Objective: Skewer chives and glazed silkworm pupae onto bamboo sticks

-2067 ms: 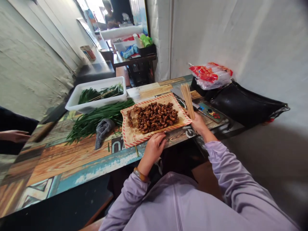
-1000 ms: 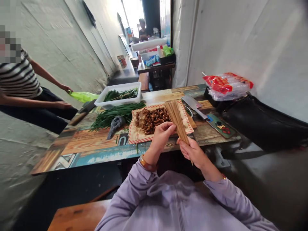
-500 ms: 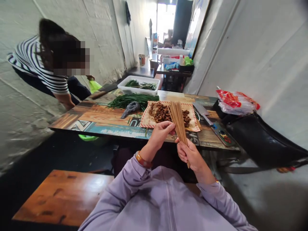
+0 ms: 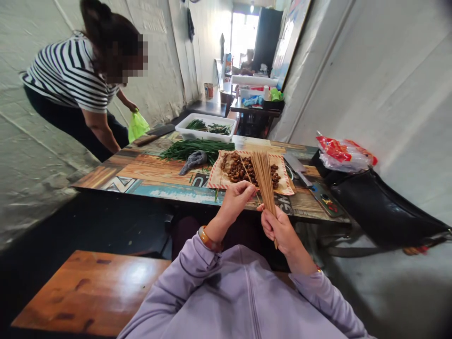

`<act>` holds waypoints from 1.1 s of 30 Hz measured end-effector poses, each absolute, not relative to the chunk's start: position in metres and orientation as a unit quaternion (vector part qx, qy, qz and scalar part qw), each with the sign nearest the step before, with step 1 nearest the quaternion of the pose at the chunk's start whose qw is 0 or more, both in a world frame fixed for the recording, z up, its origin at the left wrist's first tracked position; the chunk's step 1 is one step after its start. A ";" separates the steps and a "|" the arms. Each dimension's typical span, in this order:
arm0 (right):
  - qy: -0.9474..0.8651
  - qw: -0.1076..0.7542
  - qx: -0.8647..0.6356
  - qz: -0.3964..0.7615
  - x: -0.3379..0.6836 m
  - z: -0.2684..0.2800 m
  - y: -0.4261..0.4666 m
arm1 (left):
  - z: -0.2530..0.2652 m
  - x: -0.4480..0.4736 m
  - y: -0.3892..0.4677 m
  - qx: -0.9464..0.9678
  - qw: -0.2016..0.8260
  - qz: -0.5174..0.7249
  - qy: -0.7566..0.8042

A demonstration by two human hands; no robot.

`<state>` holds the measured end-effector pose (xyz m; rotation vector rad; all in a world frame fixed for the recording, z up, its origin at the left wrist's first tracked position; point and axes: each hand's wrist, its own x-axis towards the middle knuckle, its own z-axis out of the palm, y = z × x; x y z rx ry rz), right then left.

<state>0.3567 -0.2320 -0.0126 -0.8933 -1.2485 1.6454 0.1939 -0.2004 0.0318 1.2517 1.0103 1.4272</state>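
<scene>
My right hand [image 4: 278, 226] is wrapped round the lower end of a bundle of thin wooden skewers [image 4: 264, 179], which fans out upward. Between thumb and fingertips, my left hand [image 4: 236, 200] pinches a single skewer [image 4: 246, 170] that stands apart from the bundle, its lower end close to my right fingers. Behind the skewers lie dark brown glossy food pieces [image 4: 235, 168] on a sheet of paper with a red-striped border [image 4: 217, 178]. The bundle hides part of the food.
Long green stalks [image 4: 197, 149], a grey cloth-like bundle [image 4: 193, 161] and a white tray of greens [image 4: 180, 125] are on the table. At right lie a cleaver [image 4: 294, 163], a phone [image 4: 326, 200] and a black bag [image 4: 374, 202]. A person in stripes [image 4: 70, 73] bends at left, holding a green bag [image 4: 137, 126].
My left hand has drawn one skewer out to the left of the bundle. The other person has risen somewhat, lifting the green bag into fuller view.
</scene>
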 end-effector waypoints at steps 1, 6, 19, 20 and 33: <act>-0.508 0.434 -0.374 0.643 0.356 -0.016 -0.230 | 0.030 0.194 -0.200 0.512 0.473 0.584 0.417; -0.546 0.430 -0.430 0.576 0.354 -0.034 -0.224 | 0.019 0.187 -0.202 0.517 0.446 0.585 0.438; -0.692 0.293 -0.657 0.067 0.487 -0.042 -0.113 | 0.018 0.130 -0.167 0.342 0.420 0.709 0.453; -0.699 0.262 -0.663 0.049 0.494 -0.043 -0.098 | 0.016 0.134 -0.163 0.344 0.430 0.698 0.458; -0.755 0.193 -0.622 -0.077 0.509 -0.042 -0.059 | 0.005 0.134 -0.158 0.355 0.441 0.684 0.460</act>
